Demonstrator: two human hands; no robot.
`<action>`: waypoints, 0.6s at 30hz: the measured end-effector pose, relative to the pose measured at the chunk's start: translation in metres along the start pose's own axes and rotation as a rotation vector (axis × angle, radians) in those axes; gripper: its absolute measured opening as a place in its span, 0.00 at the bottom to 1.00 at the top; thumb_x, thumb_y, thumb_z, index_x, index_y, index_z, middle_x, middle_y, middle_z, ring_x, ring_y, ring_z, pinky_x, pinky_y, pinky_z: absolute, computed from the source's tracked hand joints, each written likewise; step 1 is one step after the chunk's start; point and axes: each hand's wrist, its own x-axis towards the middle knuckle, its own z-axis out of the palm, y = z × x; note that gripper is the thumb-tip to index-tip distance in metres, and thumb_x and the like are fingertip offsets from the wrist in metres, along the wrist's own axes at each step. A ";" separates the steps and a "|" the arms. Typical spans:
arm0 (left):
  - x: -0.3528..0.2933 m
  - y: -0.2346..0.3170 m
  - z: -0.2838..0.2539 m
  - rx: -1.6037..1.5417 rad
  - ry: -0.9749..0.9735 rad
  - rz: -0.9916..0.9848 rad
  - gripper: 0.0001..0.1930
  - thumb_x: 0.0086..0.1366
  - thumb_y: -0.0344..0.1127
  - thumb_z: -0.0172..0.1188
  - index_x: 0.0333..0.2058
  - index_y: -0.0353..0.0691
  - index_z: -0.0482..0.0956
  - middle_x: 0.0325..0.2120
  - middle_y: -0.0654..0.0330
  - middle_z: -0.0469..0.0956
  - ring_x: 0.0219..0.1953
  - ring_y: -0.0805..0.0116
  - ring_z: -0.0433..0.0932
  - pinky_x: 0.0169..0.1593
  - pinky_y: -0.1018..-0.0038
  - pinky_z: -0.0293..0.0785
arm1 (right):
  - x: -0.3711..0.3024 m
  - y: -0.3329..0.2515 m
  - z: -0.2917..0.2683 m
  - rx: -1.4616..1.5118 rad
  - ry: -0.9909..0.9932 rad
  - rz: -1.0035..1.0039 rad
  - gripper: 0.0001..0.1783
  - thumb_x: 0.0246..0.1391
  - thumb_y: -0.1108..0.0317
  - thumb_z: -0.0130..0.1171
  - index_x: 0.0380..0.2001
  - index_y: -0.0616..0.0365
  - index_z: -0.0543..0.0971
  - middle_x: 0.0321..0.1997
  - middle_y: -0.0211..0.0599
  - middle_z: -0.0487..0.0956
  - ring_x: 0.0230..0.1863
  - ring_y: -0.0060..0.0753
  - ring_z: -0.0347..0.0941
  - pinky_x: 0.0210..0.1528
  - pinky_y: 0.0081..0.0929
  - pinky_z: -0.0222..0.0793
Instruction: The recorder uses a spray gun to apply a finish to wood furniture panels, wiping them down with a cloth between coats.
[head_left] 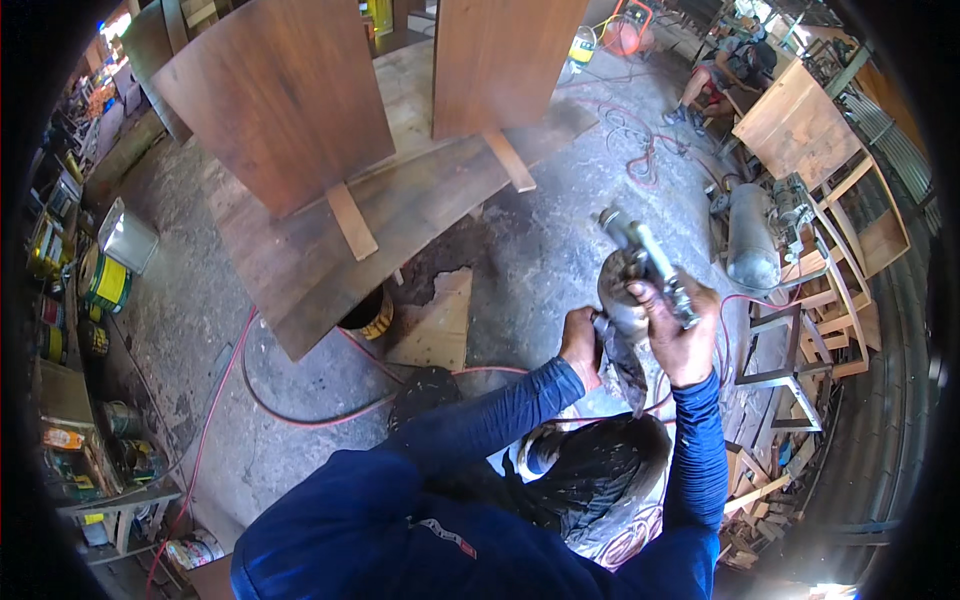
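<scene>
While right fingers [655, 310] grip blurred spray gun [655, 254], left fingers [578, 326] partly hidden.

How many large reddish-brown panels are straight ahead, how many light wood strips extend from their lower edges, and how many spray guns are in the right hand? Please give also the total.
Reddish-brown panels: 2
Light wood strips: 2
Spray gun in the right hand: 1
Total: 5

The metal spray gun [655, 256] is gleaming silvery, the brown wooden panels [285, 105] are showing smooth grain, the wooden surface [410, 212] is looking duller and blotchy, the concrete floor [190, 330] rough, and the cloth sleeves [697, 440] matt and wrinkled.
</scene>
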 end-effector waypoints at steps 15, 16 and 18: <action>-0.025 0.082 0.079 0.065 -0.297 0.335 0.16 0.64 0.40 0.42 0.27 0.39 0.76 0.20 0.56 0.78 0.21 0.62 0.77 0.31 0.67 0.77 | 0.044 -0.037 -0.028 0.282 0.439 -0.002 0.16 0.54 0.60 0.69 0.39 0.63 0.83 0.32 0.33 0.82 0.31 0.24 0.76 0.37 0.25 0.70; -0.026 0.083 0.077 0.041 -0.303 0.378 0.15 0.63 0.40 0.43 0.27 0.39 0.77 0.20 0.56 0.78 0.21 0.62 0.77 0.31 0.67 0.77 | 0.046 -0.037 -0.026 0.258 0.430 0.070 0.17 0.54 0.60 0.69 0.39 0.63 0.83 0.33 0.34 0.82 0.33 0.25 0.76 0.38 0.25 0.70; -0.028 0.070 0.059 0.057 -0.251 0.315 0.13 0.65 0.39 0.43 0.31 0.44 0.77 0.23 0.62 0.77 0.24 0.70 0.76 0.32 0.72 0.74 | 0.042 -0.036 -0.019 0.142 0.353 -0.078 0.17 0.52 0.60 0.70 0.39 0.62 0.83 0.33 0.35 0.82 0.33 0.28 0.75 0.40 0.27 0.69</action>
